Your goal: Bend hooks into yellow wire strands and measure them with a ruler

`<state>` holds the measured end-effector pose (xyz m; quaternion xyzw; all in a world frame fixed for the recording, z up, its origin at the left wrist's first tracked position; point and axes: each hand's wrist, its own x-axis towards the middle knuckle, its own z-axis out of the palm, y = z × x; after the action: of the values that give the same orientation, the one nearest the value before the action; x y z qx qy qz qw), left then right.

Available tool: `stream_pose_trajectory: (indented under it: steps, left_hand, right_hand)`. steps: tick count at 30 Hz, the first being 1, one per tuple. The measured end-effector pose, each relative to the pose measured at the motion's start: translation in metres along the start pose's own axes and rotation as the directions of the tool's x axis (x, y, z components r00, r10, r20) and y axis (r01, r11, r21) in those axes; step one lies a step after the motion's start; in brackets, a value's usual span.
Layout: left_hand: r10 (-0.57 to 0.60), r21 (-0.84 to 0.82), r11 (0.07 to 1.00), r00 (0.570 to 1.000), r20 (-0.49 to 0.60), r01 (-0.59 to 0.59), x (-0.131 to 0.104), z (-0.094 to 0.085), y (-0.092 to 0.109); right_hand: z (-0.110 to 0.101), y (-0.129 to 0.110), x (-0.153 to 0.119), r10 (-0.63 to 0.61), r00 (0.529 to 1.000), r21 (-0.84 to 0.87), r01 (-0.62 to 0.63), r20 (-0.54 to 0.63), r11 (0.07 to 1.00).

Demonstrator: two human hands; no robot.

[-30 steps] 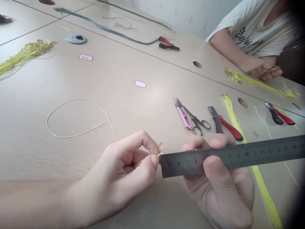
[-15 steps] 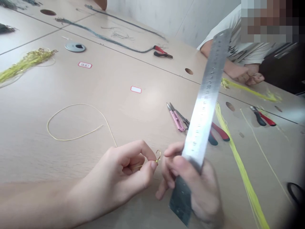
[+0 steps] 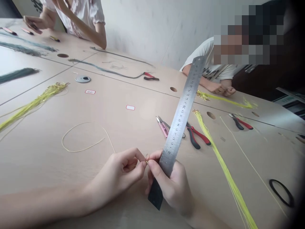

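My left hand (image 3: pixel 124 168) pinches a thin yellow cord (image 3: pixel 82 149) close to a small curved gold piece (image 3: pixel 147 156), which looks like a hook or loop. From that hand the cord trails back in a wide curl on the table. In my right hand (image 3: pixel 175 187) a long steel ruler (image 3: pixel 181 117) is gripped, tilted up and away. The right thumb and forefinger also meet the left fingertips at the gold piece. Beyond the ruler lie pink thread snips (image 3: pixel 162 127), partly covered by it, and red-and-black pliers (image 3: pixel 197 136).
Yellow cord bundles lie at left (image 3: pixel 35 103) and right (image 3: pixel 221 162). A black ring (image 3: pixel 281 192) rests at the right. Farther off are a grey disc (image 3: pixel 82 78), labels (image 3: pixel 130 107) and more pliers (image 3: pixel 240 121). Two people sit across the table (image 3: pixel 107 95).
The view has tilted up, bringing another person in at the upper left. My right hand has moved left with the ruler, so its fingertips now meet the left ones at the gold piece.
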<state>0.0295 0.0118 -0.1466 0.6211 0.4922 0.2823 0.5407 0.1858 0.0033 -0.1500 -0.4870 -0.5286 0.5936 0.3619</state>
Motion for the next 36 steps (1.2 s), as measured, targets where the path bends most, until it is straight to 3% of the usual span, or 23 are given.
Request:
stream_pose_trajectory:
  steps: [7,11,16,23,36]
  left_hand:
    - [-0.072,-0.121,0.990,0.997,0.039,0.077,0.0044,-0.0010,0.0041]
    - [-0.146,-0.083,0.986,0.989,-0.012,0.145,0.0081,-0.0028,0.0037]
    - [-0.129,-0.072,0.990,0.990,-0.055,0.125,0.0094,-0.0042,0.0068]
    - [-0.064,-0.073,0.995,0.997,-0.036,0.062,0.0090,-0.0029,0.0013]
    - [-0.067,-0.073,0.995,0.998,-0.007,0.066,0.0088,-0.0023,0.0008]
  right_hand:
    - [-0.0014,-0.0014,0.0061,-0.179,0.984,-0.235,0.171,-0.013,0.957]
    - [-0.0035,0.0036,0.0098,-0.240,0.971,-0.350,0.220,-0.015,0.910]
    - [-0.0035,0.0061,0.0098,-0.240,0.970,-0.384,0.206,-0.042,0.900]
    - [-0.0028,0.0055,0.0090,-0.302,0.953,-0.440,0.263,-0.019,0.858]
    - [-0.0036,0.0006,0.0059,-0.309,0.951,-0.439,0.276,-0.004,0.855]
